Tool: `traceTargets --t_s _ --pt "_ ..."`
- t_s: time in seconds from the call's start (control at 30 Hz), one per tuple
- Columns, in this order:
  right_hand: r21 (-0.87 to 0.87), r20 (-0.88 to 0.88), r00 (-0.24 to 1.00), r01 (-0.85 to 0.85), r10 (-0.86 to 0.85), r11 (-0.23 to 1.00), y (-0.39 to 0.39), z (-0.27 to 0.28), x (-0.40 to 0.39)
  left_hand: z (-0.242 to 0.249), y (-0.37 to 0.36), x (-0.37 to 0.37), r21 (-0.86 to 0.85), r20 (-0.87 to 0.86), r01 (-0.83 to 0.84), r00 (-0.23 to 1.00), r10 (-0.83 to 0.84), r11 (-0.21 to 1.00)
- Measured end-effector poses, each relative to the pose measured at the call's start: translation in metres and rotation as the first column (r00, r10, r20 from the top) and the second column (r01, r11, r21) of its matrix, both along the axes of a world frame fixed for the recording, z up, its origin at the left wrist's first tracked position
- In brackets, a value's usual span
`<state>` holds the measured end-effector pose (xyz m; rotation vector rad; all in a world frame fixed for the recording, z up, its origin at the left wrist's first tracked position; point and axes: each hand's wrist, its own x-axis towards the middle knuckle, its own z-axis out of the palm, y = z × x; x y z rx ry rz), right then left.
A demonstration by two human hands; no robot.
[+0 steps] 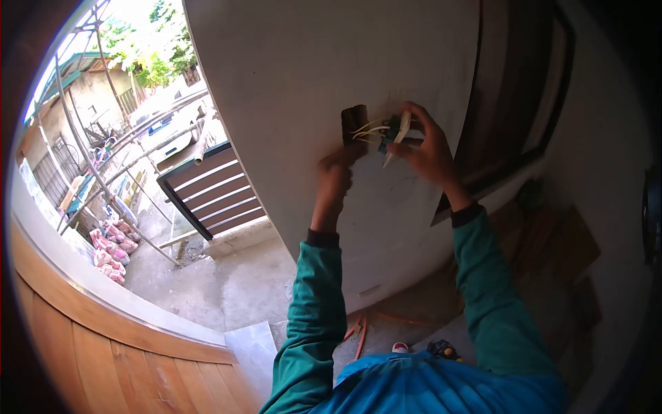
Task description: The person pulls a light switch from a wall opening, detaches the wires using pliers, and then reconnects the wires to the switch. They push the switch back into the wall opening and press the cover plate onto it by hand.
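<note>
A dark rectangular wall box is set into the pale wall. Yellow and white wires run from it to a switch or outlet plate with a dark green back, seen edge-on. My right hand holds this plate between thumb and fingers, just right of the box. Below the box, my left hand is closed with its fingertips near the wires; what it grips is too dark and small to make out.
A brown slatted gate and bamboo poles stand outside at left. Wooden panelling is at lower left. Orange tubing lies on the floor beneath me. A dark-framed window is at right, with boards below it.
</note>
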<state>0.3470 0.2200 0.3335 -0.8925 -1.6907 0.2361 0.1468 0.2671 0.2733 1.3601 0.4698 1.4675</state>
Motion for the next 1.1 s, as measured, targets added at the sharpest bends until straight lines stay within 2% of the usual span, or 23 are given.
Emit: traceTargets --t_s 0.03,0.07,0.1,0.13,0.17,0.23,0.27,0.3,0.33,0.37,0.43,0.5,0.57,0.63,0.73,0.87,0.93,0.97,1.03,1.1 --pt "0.000 0.001 1.000 -0.002 0.002 1.000 0.004 0.004 0.004 -0.001 -0.005 -0.001 0.381 -0.204 -0.290 0.900 0.385 0.878" --pt "0.081 0.079 0.996 0.025 -0.031 0.996 0.009 0.007 0.006 -0.003 -0.010 -0.003 0.382 -0.202 -0.291 0.900 0.386 0.877" --pt "0.160 0.152 0.986 0.045 -0.069 0.986 0.008 0.010 0.006 0.002 -0.021 -0.004 0.528 -0.179 -0.531 0.694 0.698 0.663" --pt "0.157 0.153 0.986 0.041 -0.066 0.987 0.007 0.012 0.005 0.007 -0.029 -0.004 0.648 -0.099 -0.670 0.397 0.912 0.362" --pt "0.101 0.120 0.992 0.015 -0.028 0.995 0.006 0.013 0.004 0.009 -0.030 -0.004 0.646 -0.104 -0.671 0.394 0.913 0.363" --pt "0.045 0.080 0.997 -0.013 0.009 0.999 0.004 0.017 -0.001 0.019 -0.022 -0.004 0.774 -0.118 -0.566 0.311 0.943 0.284" --pt "0.050 0.131 0.991 0.001 -0.007 0.999 0.005 0.019 -0.002 0.023 -0.018 -0.005 0.774 -0.121 -0.565 0.310 0.943 0.285" --pt "0.056 0.181 0.983 0.015 -0.025 0.998 0.005 0.021 -0.003 0.028 -0.014 -0.006 0.840 -0.105 -0.490 0.273 0.956 0.232" --pt "0.055 0.180 0.983 0.014 -0.023 0.998 0.005 0.021 -0.005 0.032 -0.010 -0.006 0.895 -0.085 -0.408 0.238 0.968 0.179" --pt "0.074 0.201 0.977 0.049 -0.063 0.996 0.005 0.021 -0.007 0.033 -0.003 -0.007 0.896 -0.084 -0.407 0.236 0.968 0.177" --pt "0.096 0.216 0.971 0.084 -0.103 0.992 0.006 0.018 -0.009 0.033 0.006 -0.008 0.930 0.063 -0.367 0.240 0.969 0.031" --pt "0.260 0.196 0.959 0.152 -0.206 0.954 0.010 0.013 -0.012 0.035 0.004 -0.004 0.918 0.064 -0.395 0.211 0.975 0.025" --pt "0.249 0.183 0.962 0.154 -0.203 0.956 0.012 0.011 -0.015 0.040 -0.001 0.000 0.905 0.061 -0.426 0.180 0.982 0.022" --pt "0.233 0.171 0.965 0.158 -0.201 0.959 0.013 0.007 -0.017 0.042 0.001 0.004 0.927 0.050 -0.374 0.049 0.998 -0.028" --pt "0.279 0.172 0.960 0.168 -0.222 0.945 0.017 0.005 -0.025 0.043 0.005 0.011 0.928 -0.004 -0.373 -0.014 1.000 -0.002" --pt "0.296 0.129 0.956 0.216 -0.263 0.930 0.017 -0.002 -0.039 0.038 0.014 0.006 0.911 0.035 -0.410 -0.012 0.999 -0.037" --pt "0.332 0.127 0.949 0.232 -0.287 0.914 0.018 -0.004 -0.042 0.040 0.013 0.001 0.914 0.034 -0.406 0.067 0.997 -0.004" --pt "0.319 0.125 0.950 0.233 -0.285 0.919 0.019 -0.006 -0.042 0.039 0.010 -0.003 0.913 0.037 -0.408 0.066 0.997 -0.007" --pt "0.310 0.122 0.951 0.236 -0.285 0.921 0.020 -0.006 -0.041 0.035 -0.002 -0.012 0.881 0.076 -0.473 0.177 0.981 0.018" --pt "0.338 0.103 0.950 0.246 -0.296 0.908 0.019 -0.009 -0.044 0.018 -0.003 -0.014 0.876 0.049 -0.481 0.134 0.990 0.021"
